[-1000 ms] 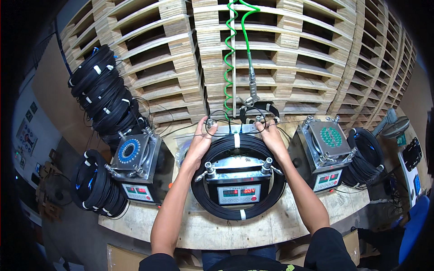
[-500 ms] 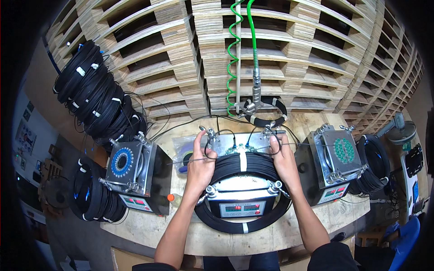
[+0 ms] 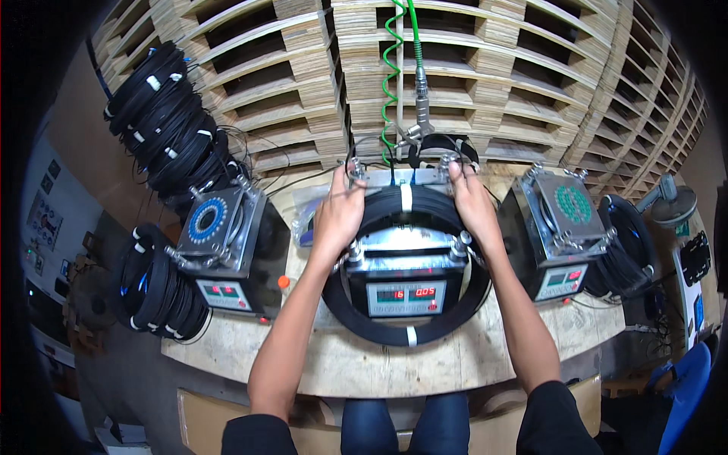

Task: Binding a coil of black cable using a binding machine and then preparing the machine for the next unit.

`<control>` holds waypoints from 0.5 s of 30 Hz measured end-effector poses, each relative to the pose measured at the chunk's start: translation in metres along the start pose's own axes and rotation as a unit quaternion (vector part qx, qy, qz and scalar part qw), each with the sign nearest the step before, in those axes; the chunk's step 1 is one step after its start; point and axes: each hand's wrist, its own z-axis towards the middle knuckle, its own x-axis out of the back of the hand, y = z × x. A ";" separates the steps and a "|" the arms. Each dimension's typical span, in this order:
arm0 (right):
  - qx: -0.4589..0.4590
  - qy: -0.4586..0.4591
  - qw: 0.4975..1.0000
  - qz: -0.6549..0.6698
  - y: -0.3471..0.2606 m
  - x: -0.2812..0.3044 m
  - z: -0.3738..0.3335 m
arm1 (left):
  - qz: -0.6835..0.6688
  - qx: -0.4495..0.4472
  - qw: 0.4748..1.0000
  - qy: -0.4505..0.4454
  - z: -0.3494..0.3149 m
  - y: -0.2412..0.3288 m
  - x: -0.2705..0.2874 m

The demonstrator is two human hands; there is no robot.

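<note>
At the middle of the workbench stands a black machine (image 3: 364,292) with a shiny metal top and a lit red-digit display panel (image 3: 406,299). A coil of black cable (image 3: 415,334), tied with white tape, loops around it and rests over its top. My left hand (image 3: 341,212) has its fingers around a metal wing nut (image 3: 355,168) at the machine's far left corner. At the far right corner, my right hand (image 3: 475,205) grips a matching wing nut (image 3: 447,164). Both wrists lie beside the coil. Fingertips are partly blurred.
Similar machines flank it: one with a blue ring (image 3: 207,220) on the left, one with green dots (image 3: 574,205) on the right. Cable coils (image 3: 163,125) are stacked at left. An orange-capped bottle (image 3: 283,283) stands near my left forearm. Wooden pallets (image 3: 303,76) and a green air hose (image 3: 414,30) are behind.
The view has shifted, so the bench sits higher in the picture. My fingers have closed in on the wing nuts from a wider spread. The red digits on the middle display differ.
</note>
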 end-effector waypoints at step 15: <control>-0.082 -0.019 0.996 0.008 0.039 -0.012 0.030 | -0.059 0.078 0.995 -0.012 0.033 -0.008 -0.031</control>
